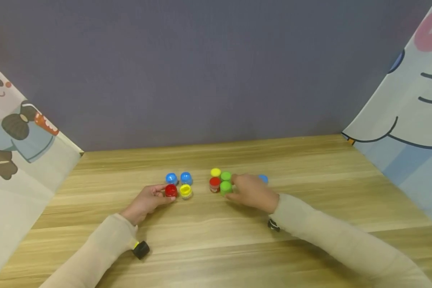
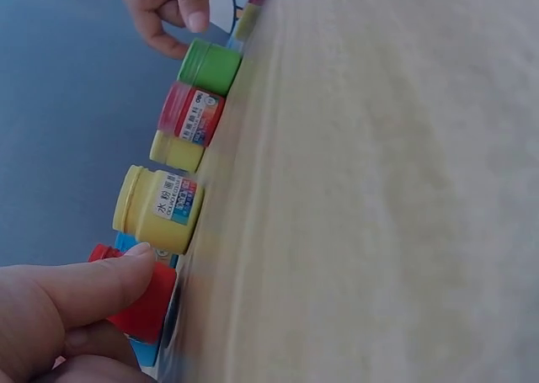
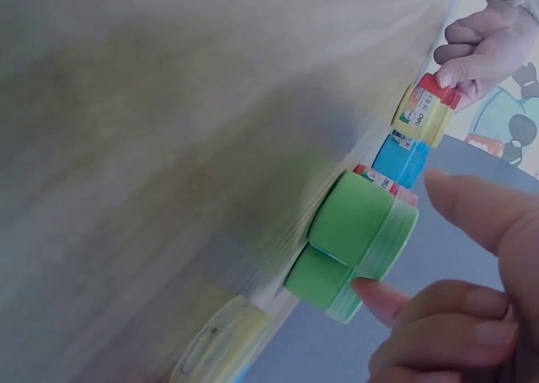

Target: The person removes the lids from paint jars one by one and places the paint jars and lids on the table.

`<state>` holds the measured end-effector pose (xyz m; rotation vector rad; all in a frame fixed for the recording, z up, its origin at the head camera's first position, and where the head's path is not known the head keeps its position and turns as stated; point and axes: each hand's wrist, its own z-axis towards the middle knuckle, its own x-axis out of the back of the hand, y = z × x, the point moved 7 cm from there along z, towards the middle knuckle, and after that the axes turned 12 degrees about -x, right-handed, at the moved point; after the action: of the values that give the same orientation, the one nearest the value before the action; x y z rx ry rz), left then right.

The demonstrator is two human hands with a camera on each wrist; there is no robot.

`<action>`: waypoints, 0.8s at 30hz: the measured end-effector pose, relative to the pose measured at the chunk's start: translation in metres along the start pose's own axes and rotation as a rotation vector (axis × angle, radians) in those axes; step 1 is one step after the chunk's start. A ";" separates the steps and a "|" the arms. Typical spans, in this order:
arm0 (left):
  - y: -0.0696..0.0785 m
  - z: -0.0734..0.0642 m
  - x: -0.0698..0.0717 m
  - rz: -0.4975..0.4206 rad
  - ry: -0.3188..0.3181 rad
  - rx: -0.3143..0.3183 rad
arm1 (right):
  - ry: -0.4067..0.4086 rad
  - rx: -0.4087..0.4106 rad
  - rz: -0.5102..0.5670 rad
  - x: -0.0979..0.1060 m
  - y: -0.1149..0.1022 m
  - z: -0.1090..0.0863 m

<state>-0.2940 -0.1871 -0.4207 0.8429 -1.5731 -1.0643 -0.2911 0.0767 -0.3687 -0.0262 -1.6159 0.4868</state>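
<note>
Between its thumb and fingers my left hand (image 1: 147,202) pinches a small red paint jar (image 1: 171,191) standing on the table. Right beside that jar is a yellow paint jar (image 2: 160,208), with two blue paint jars (image 1: 171,178) behind. My right hand (image 1: 253,193) is at the right side of two green paint jars (image 3: 354,219). Its thumb and index finger are spread; one fingertip meets the farther green jar's rim in the right wrist view, while the thumb stays apart. A red jar (image 1: 214,185) and another yellow jar (image 1: 215,172) adjoin the green ones.
Partly hidden behind my right hand is another blue jar (image 1: 263,178). A yellow jar (image 3: 223,341) shows low in the right wrist view. The wooden table (image 1: 209,248) meets a grey upright panel (image 1: 209,80), with cartoon-printed sheets (image 1: 410,104) at both sides.
</note>
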 end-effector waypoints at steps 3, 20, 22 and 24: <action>-0.002 0.001 0.000 -0.007 -0.007 -0.003 | 0.012 -0.004 -0.013 0.000 -0.003 0.002; -0.007 0.003 0.000 -0.001 -0.004 0.001 | 0.083 -0.010 -0.081 0.000 -0.007 0.009; -0.007 0.002 0.000 0.010 0.003 0.005 | 0.085 -0.009 -0.078 0.000 -0.008 0.009; -0.007 0.000 0.001 0.022 0.006 0.000 | 0.086 -0.006 -0.073 0.000 -0.009 0.008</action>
<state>-0.2945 -0.1900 -0.4269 0.8265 -1.5743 -1.0453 -0.2964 0.0665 -0.3661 0.0073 -1.5283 0.4184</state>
